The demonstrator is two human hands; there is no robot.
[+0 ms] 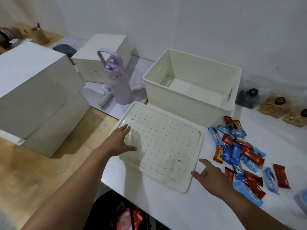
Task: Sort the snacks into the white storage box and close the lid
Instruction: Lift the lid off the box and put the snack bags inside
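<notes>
- "Kal…" in white letters on a blue snack wrapper point(238, 170), front of the pile on the counter; rest of word hidden.
- "…STOR" on a red pack point(125, 219) in the dark bag below the counter edge; first letter cut off.
- Other wrappers, red & blue: print too blurred to read.
- Jar lids point(280, 100) at far right: labels illegible.

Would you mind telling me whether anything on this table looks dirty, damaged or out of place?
The lid, lying flat in front of the open white storage box, has brownish smudges near the left hand and a dark speck toward its near edge. The snacks lie in a loose jumble. Nothing looks broken.
</notes>
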